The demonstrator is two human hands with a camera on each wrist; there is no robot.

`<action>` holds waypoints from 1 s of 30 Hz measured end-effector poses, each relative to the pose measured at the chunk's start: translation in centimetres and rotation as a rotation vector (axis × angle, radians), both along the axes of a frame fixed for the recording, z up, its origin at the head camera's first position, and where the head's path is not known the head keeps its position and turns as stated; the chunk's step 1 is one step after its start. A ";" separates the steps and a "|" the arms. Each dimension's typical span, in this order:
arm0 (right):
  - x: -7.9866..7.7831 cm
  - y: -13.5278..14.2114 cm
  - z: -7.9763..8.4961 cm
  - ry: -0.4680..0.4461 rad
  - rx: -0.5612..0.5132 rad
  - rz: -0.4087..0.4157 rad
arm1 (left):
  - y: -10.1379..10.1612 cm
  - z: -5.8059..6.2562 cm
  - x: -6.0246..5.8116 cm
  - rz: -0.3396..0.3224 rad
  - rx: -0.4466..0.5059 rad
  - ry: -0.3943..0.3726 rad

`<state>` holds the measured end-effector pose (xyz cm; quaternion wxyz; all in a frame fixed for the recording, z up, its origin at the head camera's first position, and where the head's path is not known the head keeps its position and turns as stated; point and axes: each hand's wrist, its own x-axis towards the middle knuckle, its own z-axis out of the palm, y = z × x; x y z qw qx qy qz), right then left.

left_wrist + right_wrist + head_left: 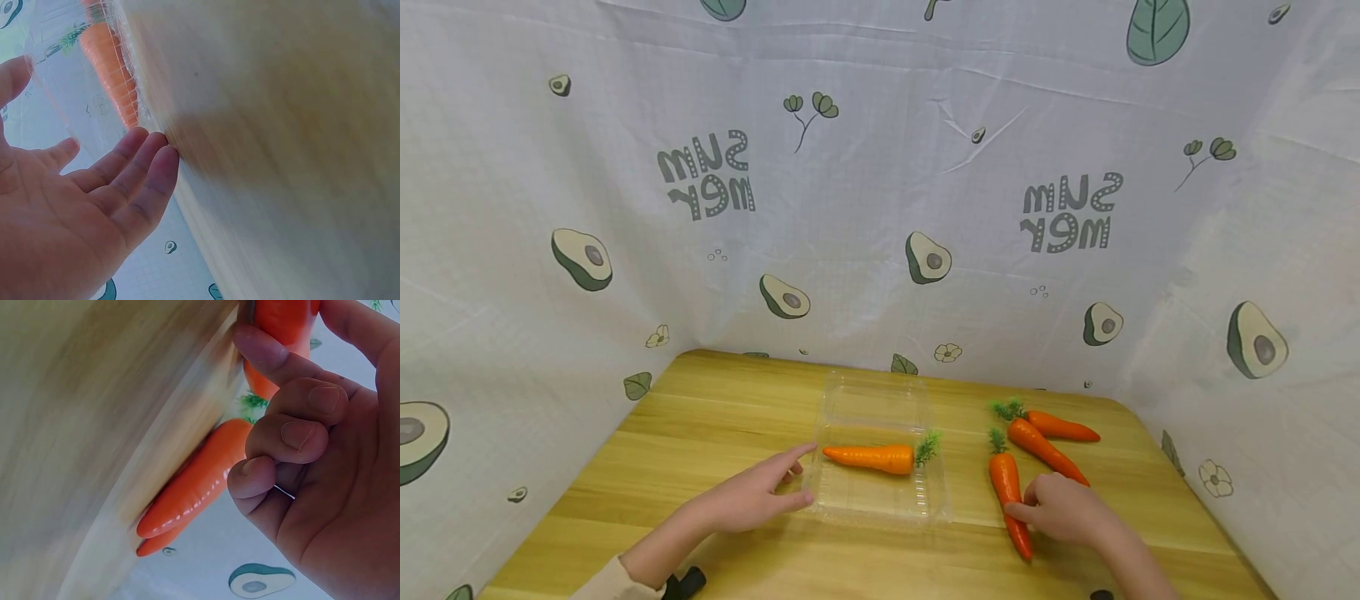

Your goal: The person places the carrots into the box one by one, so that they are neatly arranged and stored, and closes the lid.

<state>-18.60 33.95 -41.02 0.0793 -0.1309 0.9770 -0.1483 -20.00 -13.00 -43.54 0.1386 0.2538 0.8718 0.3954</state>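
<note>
Right hand (1060, 507): fingers pinching near carrot (1005, 477); two other carrots (1047, 452) just beyond. Left hand (748, 498): fingers relaxed beside clear container (865, 498) holding fourth carrot (871, 458).

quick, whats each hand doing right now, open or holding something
Left hand: open, at the edge of the clear plastic clamshell.
Right hand: holding a carrot, pinched.

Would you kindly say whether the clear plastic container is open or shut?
Open: its lid lies back behind the base, exposing the carrot inside.
</note>
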 end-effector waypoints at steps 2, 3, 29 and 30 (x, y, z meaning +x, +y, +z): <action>-0.1 -0.1 -0.1 -0.001 -0.005 0.002 | 0.0 0.0 0.0 0.000 0.000 0.002; -0.1 -0.1 -0.1 0.000 -0.004 0.003 | 0.0 -0.1 0.0 0.001 0.000 0.002; -0.7 0.1 -0.2 0.115 0.008 0.004 | 0.0 -0.1 0.0 0.008 -0.008 -0.003; -0.7 0.1 -0.2 0.125 0.011 -0.007 | 0.0 -0.1 0.0 0.008 -0.008 -0.004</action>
